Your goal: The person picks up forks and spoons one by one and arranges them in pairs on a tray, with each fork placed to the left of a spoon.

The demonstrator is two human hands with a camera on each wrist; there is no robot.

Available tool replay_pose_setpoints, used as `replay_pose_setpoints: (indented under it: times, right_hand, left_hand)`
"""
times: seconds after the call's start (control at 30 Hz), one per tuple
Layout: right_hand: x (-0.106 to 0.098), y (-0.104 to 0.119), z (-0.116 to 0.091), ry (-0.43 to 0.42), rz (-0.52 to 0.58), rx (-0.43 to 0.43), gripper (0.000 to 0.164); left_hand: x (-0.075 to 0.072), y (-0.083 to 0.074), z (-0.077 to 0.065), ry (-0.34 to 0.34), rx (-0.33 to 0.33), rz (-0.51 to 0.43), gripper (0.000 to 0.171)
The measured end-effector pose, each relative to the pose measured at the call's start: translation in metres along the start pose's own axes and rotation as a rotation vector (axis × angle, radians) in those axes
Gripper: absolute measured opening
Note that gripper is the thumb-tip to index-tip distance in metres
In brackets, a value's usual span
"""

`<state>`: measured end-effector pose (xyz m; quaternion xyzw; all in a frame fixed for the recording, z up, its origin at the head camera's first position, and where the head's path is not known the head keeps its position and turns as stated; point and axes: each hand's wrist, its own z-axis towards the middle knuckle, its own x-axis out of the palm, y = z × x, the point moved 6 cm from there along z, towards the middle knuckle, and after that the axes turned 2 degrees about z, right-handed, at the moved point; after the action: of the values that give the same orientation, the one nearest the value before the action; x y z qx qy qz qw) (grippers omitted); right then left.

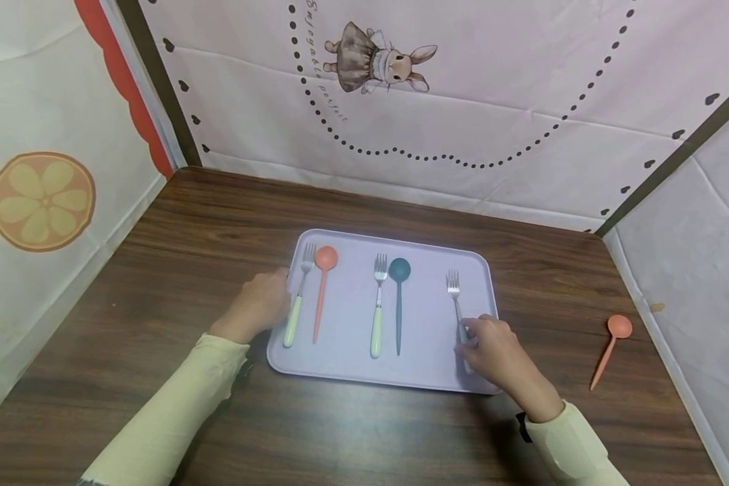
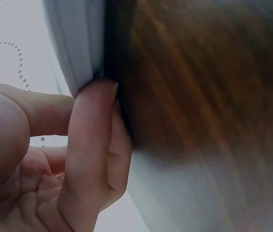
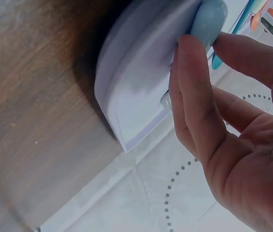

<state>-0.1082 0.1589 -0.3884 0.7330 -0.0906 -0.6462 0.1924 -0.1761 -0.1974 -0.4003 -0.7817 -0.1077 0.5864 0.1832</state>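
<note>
A lavender tray lies on the table, and my left hand grips its left edge, thumb on one side and fingers on the other in the left wrist view. Over the tray's right part, my right hand pinches the pale blue handle of a fork, whose tines point away from me. At the tray's left lie a green-handled fork and an orange spoon side by side. Near the middle, another green-handled fork lies beside a teal spoon.
A second orange spoon lies on the dark wooden table, right of the tray. Behind the table hangs a pale cloth with a printed rabbit. More cloth borders the left and right sides.
</note>
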Motion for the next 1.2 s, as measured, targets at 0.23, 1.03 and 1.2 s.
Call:
replay_pose_setpoints:
  times: [0.23, 1.03, 1.2]
  right_hand:
    - [0.003, 0.000, 0.003, 0.046, 0.083, 0.053, 0.041]
    - [-0.024, -0.025, -0.026, -0.153, 0.039, -0.030, 0.040]
    - [-0.029, -0.030, -0.033, -0.214, 0.023, -0.045, 0.037]
  left_hand:
    - [-0.001, 0.000, 0.000, -0.001, -0.001, 0.001, 0.030]
    - [-0.002, -0.002, -0.001, -0.002, 0.011, 0.011, 0.028]
    - [-0.002, -0.002, -0.001, -0.008, 0.025, 0.010, 0.027]
